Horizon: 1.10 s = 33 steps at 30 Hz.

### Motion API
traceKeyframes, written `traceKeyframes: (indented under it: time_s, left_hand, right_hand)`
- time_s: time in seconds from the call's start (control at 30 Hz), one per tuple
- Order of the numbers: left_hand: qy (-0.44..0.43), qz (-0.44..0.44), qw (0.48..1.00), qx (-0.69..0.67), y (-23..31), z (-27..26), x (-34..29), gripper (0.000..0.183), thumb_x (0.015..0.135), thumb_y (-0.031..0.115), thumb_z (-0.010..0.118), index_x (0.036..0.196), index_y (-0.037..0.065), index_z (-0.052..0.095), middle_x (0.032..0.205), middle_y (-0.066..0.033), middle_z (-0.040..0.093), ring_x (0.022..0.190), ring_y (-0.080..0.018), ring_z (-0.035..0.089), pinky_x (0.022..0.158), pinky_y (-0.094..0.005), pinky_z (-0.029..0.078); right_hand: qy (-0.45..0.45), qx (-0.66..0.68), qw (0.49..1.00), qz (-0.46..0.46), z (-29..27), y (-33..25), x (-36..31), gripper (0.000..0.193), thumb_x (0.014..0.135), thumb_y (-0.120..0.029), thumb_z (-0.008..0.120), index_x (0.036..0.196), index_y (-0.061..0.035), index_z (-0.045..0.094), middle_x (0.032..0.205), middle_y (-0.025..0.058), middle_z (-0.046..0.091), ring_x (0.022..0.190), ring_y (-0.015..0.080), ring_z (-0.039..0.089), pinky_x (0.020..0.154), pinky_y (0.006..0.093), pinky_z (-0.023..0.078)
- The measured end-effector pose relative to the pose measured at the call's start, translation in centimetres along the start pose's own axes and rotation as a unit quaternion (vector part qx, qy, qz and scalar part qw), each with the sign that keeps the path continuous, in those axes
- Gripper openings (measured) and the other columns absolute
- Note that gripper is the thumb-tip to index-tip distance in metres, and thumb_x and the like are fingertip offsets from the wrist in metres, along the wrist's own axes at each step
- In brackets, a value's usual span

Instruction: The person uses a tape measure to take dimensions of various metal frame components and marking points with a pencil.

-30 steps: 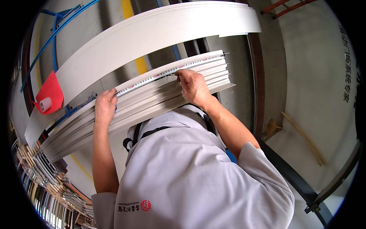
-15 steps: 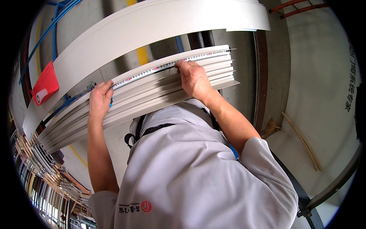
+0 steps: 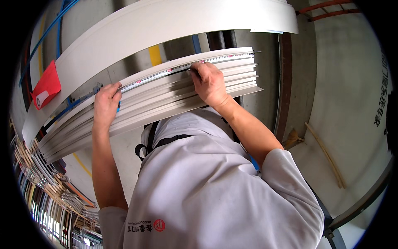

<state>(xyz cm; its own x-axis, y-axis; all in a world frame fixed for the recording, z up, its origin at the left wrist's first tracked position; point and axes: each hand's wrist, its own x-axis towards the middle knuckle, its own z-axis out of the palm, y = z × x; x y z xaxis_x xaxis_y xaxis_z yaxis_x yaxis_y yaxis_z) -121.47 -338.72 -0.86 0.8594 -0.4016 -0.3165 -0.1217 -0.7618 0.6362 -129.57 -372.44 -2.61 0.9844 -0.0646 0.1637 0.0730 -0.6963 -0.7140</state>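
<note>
A white tape measure [image 3: 155,75] is stretched along the top face of a long pale grooved profile [image 3: 166,93], which lies across in front of my body. My left hand [image 3: 106,106] is closed around the tape's end on the left, with a bit of its blue case showing below the fingers. My right hand [image 3: 209,83] rests on the profile nearer its right end. Its thumb and fingertips are pinched beside the tape's lower edge. A small dark tip shows at them, but what they hold is too small to make out.
Beyond the grooved profile runs a wide white panel [image 3: 178,18], with a red tag [image 3: 47,85] at its left. Many long profiles [image 3: 54,186] are stacked at lower left. Thin wooden sticks [image 3: 325,155] lean at right, and an orange ladder [image 3: 331,10] shows at top right.
The view has shifted slightly. Both hands keep their places along the tape, and the right fingertips stay pinched at its edge.
</note>
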Motion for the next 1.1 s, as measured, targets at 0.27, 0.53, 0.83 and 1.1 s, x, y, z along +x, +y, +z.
traceKeyframes:
  time_s: [0.27, 0.53, 0.83, 1.1]
  left_hand:
    - [0.017, -0.005, 1.000, -0.011, 0.0, 0.3, 0.1, 0.033, 0.088, 0.006, 0.059, 0.117, -0.007, 0.067, 0.091, -0.0183, 0.062, 0.085, -0.0314, 0.061, 0.082, -0.0352, 0.049]
    - [0.016, 0.007, 1.000, -0.017, -0.3, 0.4, 0.0, 0.031, 0.088, 0.004, 0.060, 0.117, -0.009, 0.065, 0.091, -0.0169, 0.063, 0.084, -0.0276, 0.060, 0.082, -0.0317, 0.048]
    - [-0.001, -0.026, 1.000, -0.017, 0.4, 0.3, 0.2, 0.031, 0.088, 0.002, 0.061, 0.116, -0.008, 0.066, 0.100, -0.0192, 0.067, 0.089, -0.0295, 0.064, 0.085, -0.0321, 0.049]
    - [0.000, -0.029, 0.999, 0.014, 0.8, 0.2, 0.3, 0.032, 0.088, 0.000, 0.058, 0.118, -0.008, 0.064, 0.103, -0.0184, 0.068, 0.091, -0.0261, 0.065, 0.085, -0.0295, 0.049]
  right_hand:
    - [0.024, -0.006, 0.991, -0.128, 0.9, 1.0, 0.1, 0.020, 0.073, 0.004, 0.071, 0.091, -0.0048, 0.067, 0.091, 0.0123, 0.070, 0.082, 0.0325, 0.064, 0.075, 0.0414, 0.052]
    - [0.065, -0.027, 0.996, -0.055, -1.7, 3.2, -0.5, 0.020, 0.074, 0.007, 0.067, 0.090, -0.0053, 0.068, 0.089, 0.0110, 0.068, 0.081, 0.0324, 0.063, 0.076, 0.0417, 0.050]
    - [0.038, -0.091, 0.994, -0.041, -2.6, 3.0, -0.7, 0.016, 0.081, 0.005, 0.070, 0.092, -0.0055, 0.070, 0.091, 0.0090, 0.073, 0.084, 0.0296, 0.067, 0.081, 0.0388, 0.049]
    - [0.063, -0.078, 0.994, -0.033, -2.6, 3.8, -0.8, 0.019, 0.080, 0.007, 0.070, 0.095, -0.0043, 0.069, 0.090, 0.0103, 0.072, 0.083, 0.0302, 0.067, 0.081, 0.0382, 0.049]
